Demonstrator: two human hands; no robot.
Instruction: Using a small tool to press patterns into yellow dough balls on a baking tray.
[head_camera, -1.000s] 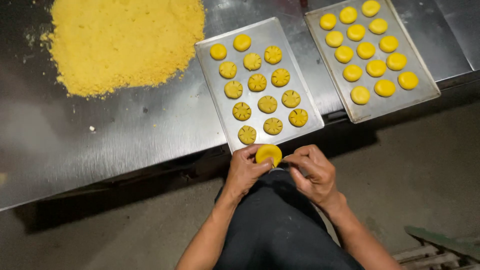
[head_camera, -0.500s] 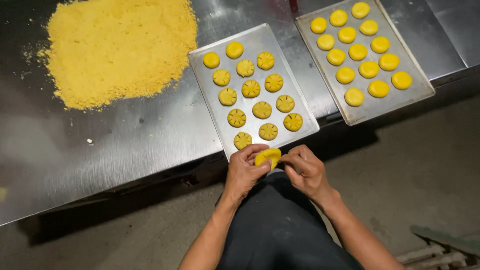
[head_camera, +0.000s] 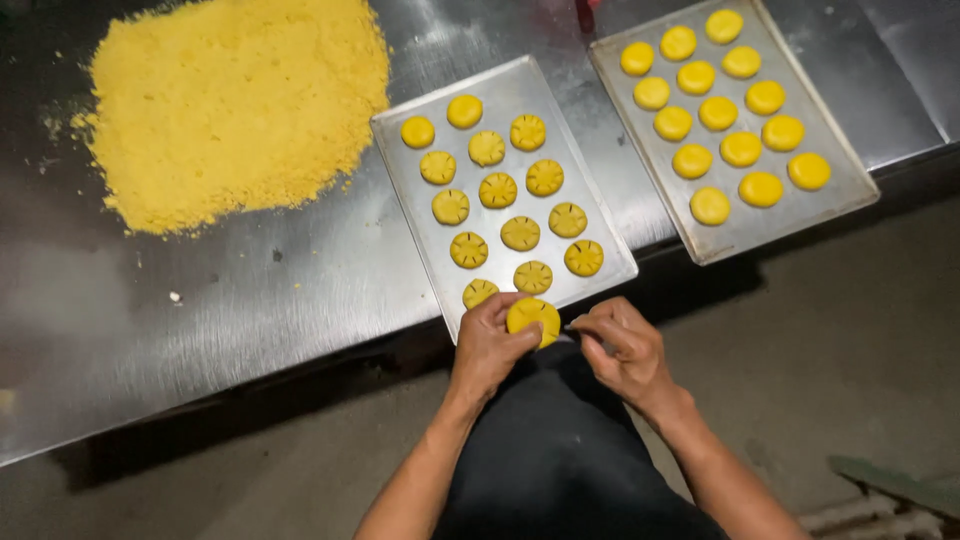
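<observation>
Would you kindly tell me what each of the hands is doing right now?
Left hand: closed on a round yellow dough disc.
Right hand: fingers pinched by the disc; what they hold cannot be told.

On the table (head_camera: 250, 300), a heap of crumbs (head_camera: 235, 105) sits far left. Right of it lies the near tray (head_camera: 600, 262), scored discs in rows on it. Right again, the second tray (head_camera: 860, 190) carries smooth discs. At the near tray's front edge, left hand (head_camera: 487, 345) holds a disc (head_camera: 533, 316); right hand (head_camera: 622, 345) beside it, possibly pinching a small tool.
</observation>
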